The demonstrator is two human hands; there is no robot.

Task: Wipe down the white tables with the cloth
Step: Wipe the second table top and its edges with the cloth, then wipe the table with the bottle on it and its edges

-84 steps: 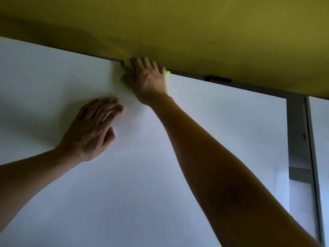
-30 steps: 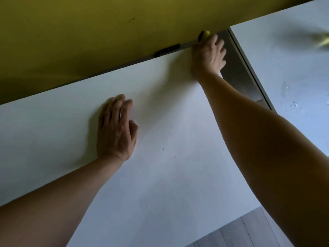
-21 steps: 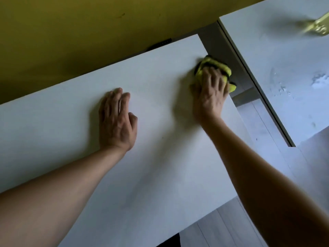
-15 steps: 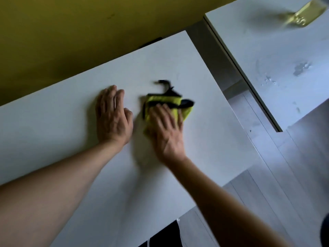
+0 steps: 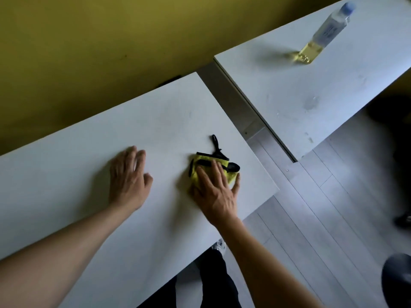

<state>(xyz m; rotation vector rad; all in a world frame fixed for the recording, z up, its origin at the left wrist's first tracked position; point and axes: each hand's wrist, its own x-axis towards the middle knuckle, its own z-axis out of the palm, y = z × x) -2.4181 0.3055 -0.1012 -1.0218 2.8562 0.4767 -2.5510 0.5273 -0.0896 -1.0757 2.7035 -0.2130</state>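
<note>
Head view, single frame. Landmark: the near white table (image 5: pixel 66 196).

Yellow wall (image 5: pixel 89 41) is running along the far edge of the near white table. A second white table (image 5: pixel 311 85) is standing off its right end, apart from it, with a grey gap of frame and floor (image 5: pixel 333 207) showing between them. Smears and small spots are showing on the second table's top; what they are cannot be told.

Left forearm is entering from the lower left corner and lying across the near table. Left hand (image 5: pixel 130 178) is resting palm down on the tabletop, fingers straight and close together, holding nothing; fingertips are slightly blurred.

Right forearm is entering from the bottom edge, angled up and left over the table's near edge. Right hand (image 5: pixel 214 190) is lying flat with fingers spread, pressing on the cloth (image 5: pixel 208 168); thumb is splayed out to the right, past the cloth's edge.

The cloth is yellow with black trim, bunched, sitting on the near table close to its right end, just right of the left hand. Its lower half is hidden under the right hand. A black loop is sticking out from its far side.

A clear bottle (image 5: pixel 322 34) with yellowish liquid is standing on the second table, far from the near table; label unreadable, cap touching the frame edge.

Dark trousers (image 5: pixel 213 276) and a shoe are partly showing below the near table's edge, mostly hidden.
</note>
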